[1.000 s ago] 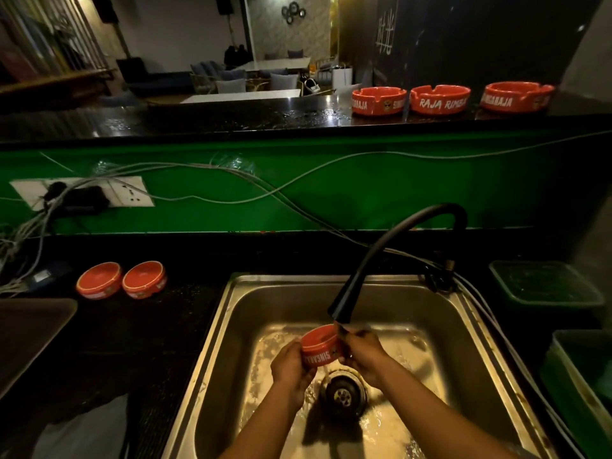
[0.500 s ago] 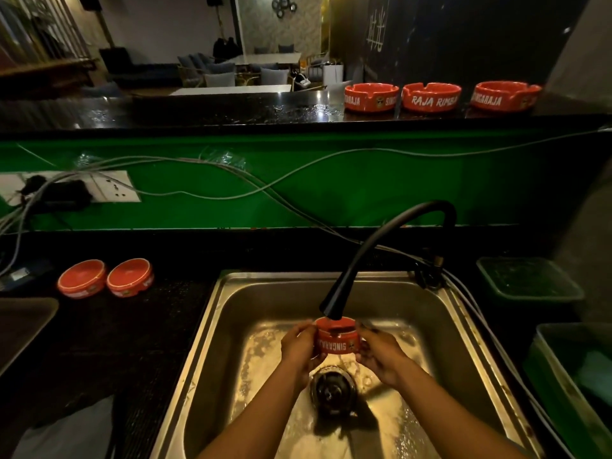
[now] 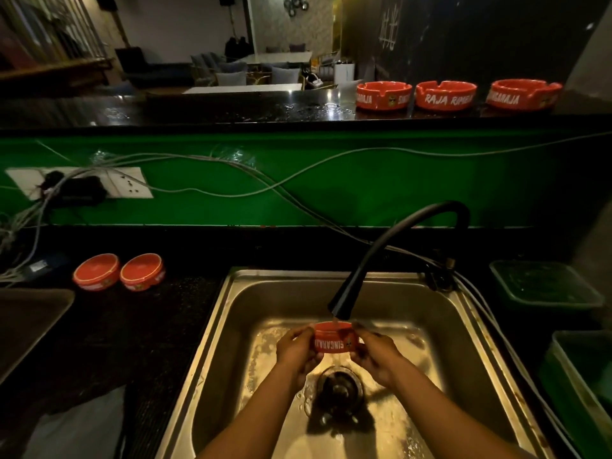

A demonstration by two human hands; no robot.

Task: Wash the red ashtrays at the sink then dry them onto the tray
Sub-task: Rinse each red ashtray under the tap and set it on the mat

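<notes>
A red ashtray [image 3: 335,339] with white lettering is held level under the black tap spout [image 3: 341,304], over the steel sink [image 3: 231,313]. Water runs onto it and down toward the drain [image 3: 337,389]. My left hand [image 3: 296,352] grips its left side and my right hand [image 3: 377,357] grips its right side. Two red ashtrays [image 3: 96,271] [image 3: 142,272] lie upside down on the dark counter to the left. Three more ashtrays [image 3: 384,95] [image 3: 445,95] [image 3: 525,94] stand upright on the raised bar top at the back right.
A dark tray [image 3: 29,323] sits at the left edge, with a pale cloth [image 3: 76,429] below it. Green tubs [image 3: 546,286] [image 3: 583,379] stand right of the sink. Cables [image 3: 231,173] and a wall socket [image 3: 132,183] run along the green wall.
The ashtray has moved from tilted beside the spout to level directly under the running water, with both hands shifted to its sides. The view has shifted slightly.
</notes>
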